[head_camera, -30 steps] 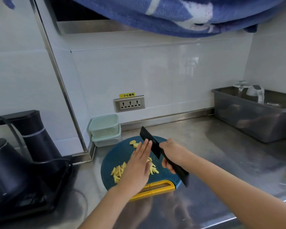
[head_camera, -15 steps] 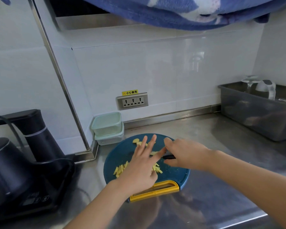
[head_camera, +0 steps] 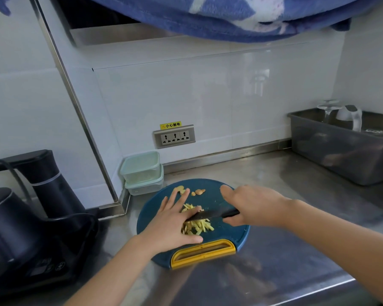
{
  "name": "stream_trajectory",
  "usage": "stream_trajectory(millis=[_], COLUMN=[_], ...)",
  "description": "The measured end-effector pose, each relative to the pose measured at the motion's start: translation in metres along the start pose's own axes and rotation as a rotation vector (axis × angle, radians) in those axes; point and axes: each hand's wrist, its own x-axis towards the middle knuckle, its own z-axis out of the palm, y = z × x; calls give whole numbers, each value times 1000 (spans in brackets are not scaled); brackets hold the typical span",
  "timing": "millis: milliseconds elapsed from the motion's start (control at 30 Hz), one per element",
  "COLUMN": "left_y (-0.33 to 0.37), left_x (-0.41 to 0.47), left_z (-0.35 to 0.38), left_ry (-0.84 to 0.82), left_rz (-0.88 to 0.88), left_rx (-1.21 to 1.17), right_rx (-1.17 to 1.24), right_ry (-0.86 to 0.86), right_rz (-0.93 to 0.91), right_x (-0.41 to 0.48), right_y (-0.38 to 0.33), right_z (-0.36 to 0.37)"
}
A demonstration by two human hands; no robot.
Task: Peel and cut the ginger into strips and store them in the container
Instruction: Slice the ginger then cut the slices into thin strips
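- On the steel counter (head_camera: 285, 180) right in front of you sits a round blue cutting board (head_camera: 215, 199), with its yellow handle (head_camera: 203, 252) on the near edge.
- Your left hand (head_camera: 175, 224) lies flat on the board, fingers straight and spread. It rests on the pile of ginger strips (head_camera: 198, 227) near the board's middle.
- Your right hand (head_camera: 250, 206) grasps the knife (head_camera: 206, 215) by its dark handle, fingers curled round it, with one finger stretched out over the board.
- You have the blade low and pointing left across the strips; its tip is hidden under your left fingers.
- A few ginger offcuts (head_camera: 200, 191) lie apart from the pile at the far side of the board, just beyond your left fingertips.
- Two stacked containers (head_camera: 142, 168) with pale green lids stand just past the board's far-left rim, in the corner by the wall, both with lids on.
- Above them on the white tiles is a triple wall socket (head_camera: 174, 136) with a yellow sticker over it.
- To your left stands a black kettle (head_camera: 7, 228); to your far right a grey tub (head_camera: 341, 160) holds glassware.
- A blue cloth (head_camera: 230, 16) hangs overhead.
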Motion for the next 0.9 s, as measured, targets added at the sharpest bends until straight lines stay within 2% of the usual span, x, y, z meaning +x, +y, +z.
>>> stream_trajectory(millis=[167, 233, 333, 467, 633, 767, 900], left_y=[-15, -19, -19, -22, -31, -48, -62], left_x=[-1, -3, 0, 16, 41, 71, 98], left_z=[4, 5, -2, -13, -14, -11, -4], left_ry=[-12, -7, 77, 187, 264, 212, 159], left_rz=[-94, -134, -200, -236, -251, -348, -399], left_rx=[-23, -122, -313, -329, -444, -514, -509], right_rx=[53, 127, 243, 427, 641, 880, 949], right_ry=[29, 65, 147, 167, 135, 67, 89], right_rz=[105, 158, 259, 393, 455, 471, 473], right_x=[-18, -26, -31, -18, 15, 41, 57], right_y=[26, 39, 54, 54, 45, 45, 47], right_z=[-10, -12, -7, 15, 35, 38, 41])
